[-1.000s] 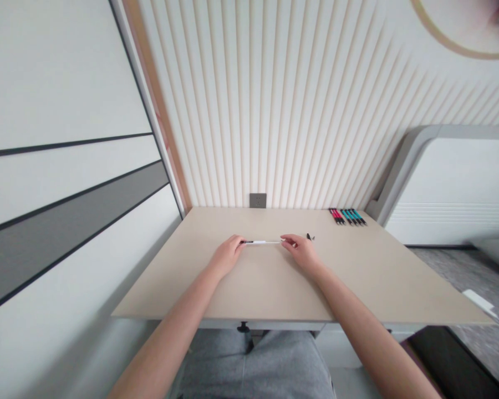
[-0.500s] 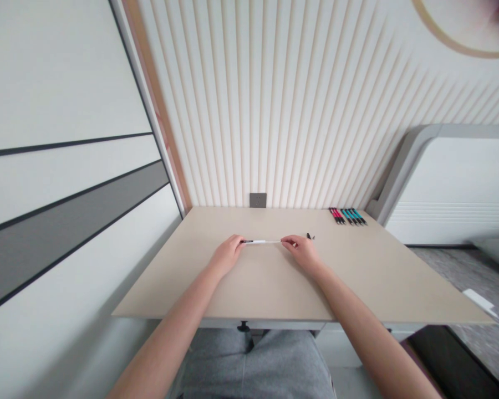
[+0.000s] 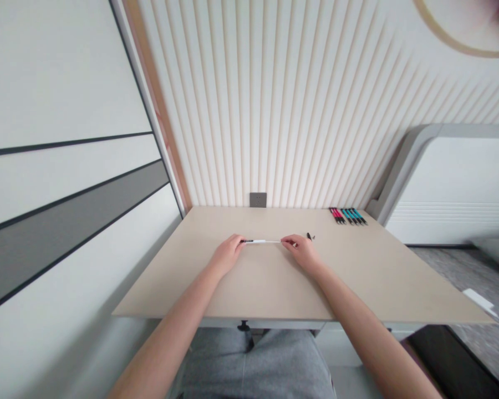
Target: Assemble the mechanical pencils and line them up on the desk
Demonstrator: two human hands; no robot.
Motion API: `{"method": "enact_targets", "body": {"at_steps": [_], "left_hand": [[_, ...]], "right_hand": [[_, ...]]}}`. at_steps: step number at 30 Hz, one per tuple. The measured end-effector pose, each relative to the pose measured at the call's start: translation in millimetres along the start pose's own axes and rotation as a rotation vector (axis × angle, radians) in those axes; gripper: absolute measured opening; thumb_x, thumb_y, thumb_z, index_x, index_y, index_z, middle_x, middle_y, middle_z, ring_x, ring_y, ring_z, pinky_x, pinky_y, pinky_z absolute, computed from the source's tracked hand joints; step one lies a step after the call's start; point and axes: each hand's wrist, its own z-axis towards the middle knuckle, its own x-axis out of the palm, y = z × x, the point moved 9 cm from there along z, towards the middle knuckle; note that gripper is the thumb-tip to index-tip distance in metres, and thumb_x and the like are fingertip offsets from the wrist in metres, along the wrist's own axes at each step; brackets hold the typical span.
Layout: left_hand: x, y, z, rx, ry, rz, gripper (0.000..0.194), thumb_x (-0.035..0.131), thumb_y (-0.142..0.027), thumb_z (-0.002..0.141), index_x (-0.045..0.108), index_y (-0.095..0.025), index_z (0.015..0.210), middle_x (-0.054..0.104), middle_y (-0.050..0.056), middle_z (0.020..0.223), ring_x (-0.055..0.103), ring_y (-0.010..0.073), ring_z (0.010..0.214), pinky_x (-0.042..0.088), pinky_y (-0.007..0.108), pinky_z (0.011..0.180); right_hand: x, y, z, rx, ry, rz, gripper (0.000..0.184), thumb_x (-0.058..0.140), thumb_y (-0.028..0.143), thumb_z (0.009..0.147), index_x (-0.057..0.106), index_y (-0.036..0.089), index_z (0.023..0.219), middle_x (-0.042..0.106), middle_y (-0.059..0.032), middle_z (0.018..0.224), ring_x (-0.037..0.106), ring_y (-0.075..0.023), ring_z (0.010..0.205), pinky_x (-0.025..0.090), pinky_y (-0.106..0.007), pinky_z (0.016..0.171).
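My left hand [image 3: 228, 254] is closed, pinching the black end of a slim white-and-black pen barrel [image 3: 258, 241]. From the barrel's right end a thin white pen refill [image 3: 273, 241] sticks out, lying in line with it. The fingertips of my right hand [image 3: 303, 252] are closed on the refill's far end. Both pieces are level, low over the desk or touching it; I cannot tell which. Just beyond my right hand lie a small black pen part [image 3: 309, 236] and a tiny dark piece beside it, too small to make out.
Several red-and-black pens [image 3: 337, 216] and several teal-and-black pens [image 3: 354, 216] lie in a row at the back right of the beige desk [image 3: 270, 288]. A dark socket [image 3: 258, 200] is on the ribbed wall behind. A white cabinet [image 3: 120, 266] borders the left side.
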Motion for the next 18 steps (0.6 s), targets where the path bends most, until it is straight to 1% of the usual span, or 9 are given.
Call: {"method": "enact_targets", "body": {"at_steps": [9,16,18], "left_hand": [[0.8,-2,0,0.011,0.022,-0.026,0.016,0.046,-0.026,0.095,0.06,-0.02,0.1,0.063,0.004,0.097,0.061,0.0189,0.09,0.047,0.03,0.08],[3.1,-9,0,0.043,0.061,-0.041,0.015,0.047,-0.024,0.094,0.06,-0.021,0.101,0.063,0.004,0.099,0.061,0.0188,0.091,0.047,0.03,0.08],[4.5,-12,-1,0.072,0.075,-0.056,0.016,0.047,-0.025,0.094,0.061,-0.021,0.102,0.063,0.004,0.098,0.061,0.0185,0.091,0.047,0.03,0.081]], "right_hand": [[3,10,-2,-0.014,0.043,0.003,0.021,0.054,0.029,0.086,0.073,0.02,0.091,0.072,-0.0047,0.088,0.061,-0.016,0.075,0.047,-0.028,0.074],[9,13,-3,-0.037,0.066,0.026,0.02,0.056,0.03,0.086,0.073,0.021,0.091,0.071,-0.0032,0.083,0.06,-0.0149,0.072,0.046,-0.027,0.07],[10,14,-4,-0.045,0.066,0.035,0.02,0.056,0.031,0.086,0.073,0.022,0.092,0.071,-0.0031,0.083,0.06,-0.0146,0.072,0.046,-0.027,0.069]]}}
